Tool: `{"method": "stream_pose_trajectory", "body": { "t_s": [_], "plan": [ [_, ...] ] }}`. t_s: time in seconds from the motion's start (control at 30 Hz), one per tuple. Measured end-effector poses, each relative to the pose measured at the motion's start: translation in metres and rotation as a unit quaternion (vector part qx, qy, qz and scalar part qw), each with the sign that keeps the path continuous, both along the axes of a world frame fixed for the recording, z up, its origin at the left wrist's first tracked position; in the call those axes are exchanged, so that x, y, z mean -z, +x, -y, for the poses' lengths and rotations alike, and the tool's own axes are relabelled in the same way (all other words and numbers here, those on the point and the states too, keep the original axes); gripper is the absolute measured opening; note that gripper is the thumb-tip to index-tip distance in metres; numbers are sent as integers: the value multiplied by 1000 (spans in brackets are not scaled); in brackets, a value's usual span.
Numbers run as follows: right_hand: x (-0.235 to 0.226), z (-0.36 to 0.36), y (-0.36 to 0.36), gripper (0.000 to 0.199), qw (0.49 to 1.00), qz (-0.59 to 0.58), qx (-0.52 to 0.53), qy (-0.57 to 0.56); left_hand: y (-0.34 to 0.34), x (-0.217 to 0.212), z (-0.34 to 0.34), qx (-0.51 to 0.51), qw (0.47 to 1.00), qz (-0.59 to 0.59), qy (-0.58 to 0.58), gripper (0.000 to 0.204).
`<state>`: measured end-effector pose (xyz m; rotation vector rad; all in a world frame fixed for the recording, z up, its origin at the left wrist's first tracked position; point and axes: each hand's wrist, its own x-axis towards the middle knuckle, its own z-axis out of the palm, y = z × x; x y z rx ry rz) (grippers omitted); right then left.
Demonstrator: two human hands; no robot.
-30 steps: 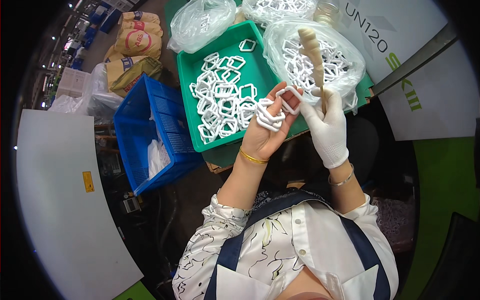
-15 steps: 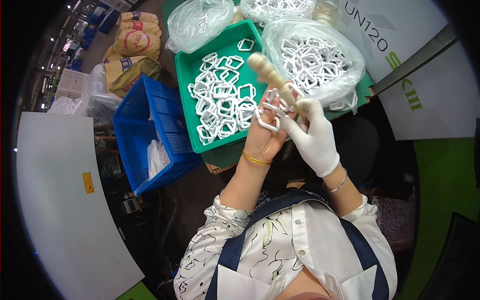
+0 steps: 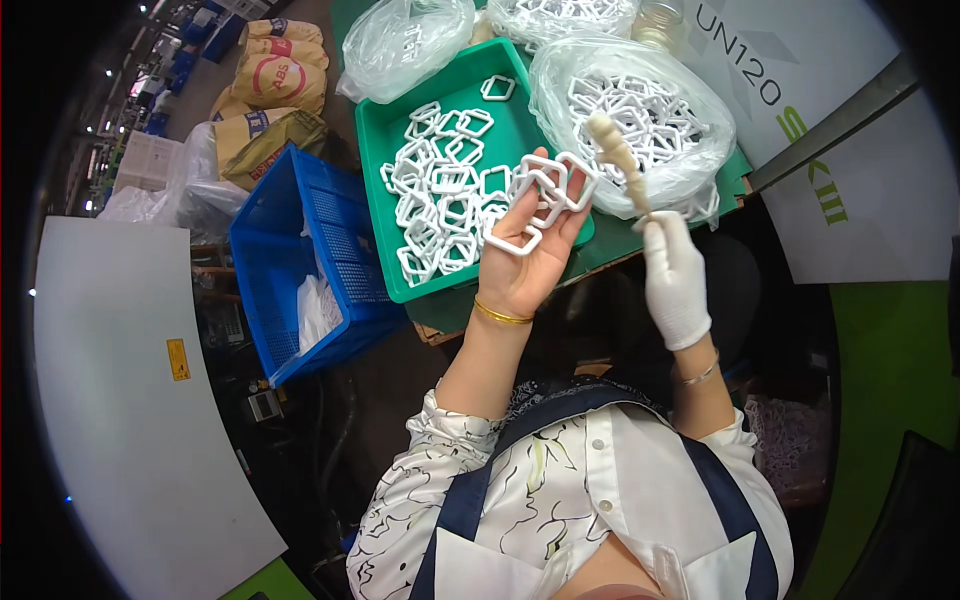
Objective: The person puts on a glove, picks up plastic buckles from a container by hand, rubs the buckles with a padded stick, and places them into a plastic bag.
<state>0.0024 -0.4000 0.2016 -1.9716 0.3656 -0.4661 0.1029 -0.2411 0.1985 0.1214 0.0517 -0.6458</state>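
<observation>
White frames sit in your left hand, grip half-curled around several; your gloved right hand's grip is pinched on a wrapped stick. Green tray and clear bag beyond hold more.

Room is found inside the right edge of the tray, narrowed by 1 ring near the far right corner; the left side is blocked by rings, the near edge crossed by the left hand.
</observation>
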Motion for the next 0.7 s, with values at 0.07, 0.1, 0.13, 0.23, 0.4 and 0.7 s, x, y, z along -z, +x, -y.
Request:
{"method": "stream_pose_trajectory", "body": {
  "t_s": [0.07, 0.1, 0.13, 0.23, 0.4, 0.7],
  "plan": [
    [-2, 9, -4, 21, 1000, -19, 15, 9, 0, -3, -1, -6, 1000, -16, -3, 34],
    [-2, 14, -5, 21, 1000, -20, 16, 12, 0, -4, -1, -6, 1000, -16, 2, 34],
    [4, 19, -6, 21, 1000, 4, 25, 3, 1, -7, -1, -7, 1000, -15, 6, 34],
    [9, 44, -16, 22, 996, -21, 83, -6, 17, -20, 1, -43, 992, 86, 77, 41],
    [28, 90, -40, 25, 983, -6, 181, -16, 63, -96, 33, -312, 785, 455, 282, 37],
    [65, 116, -65, 26, 972, -28, 224, -63, 111, 11, 78, -153, 140, 747, 632, 51]
  ]
}}
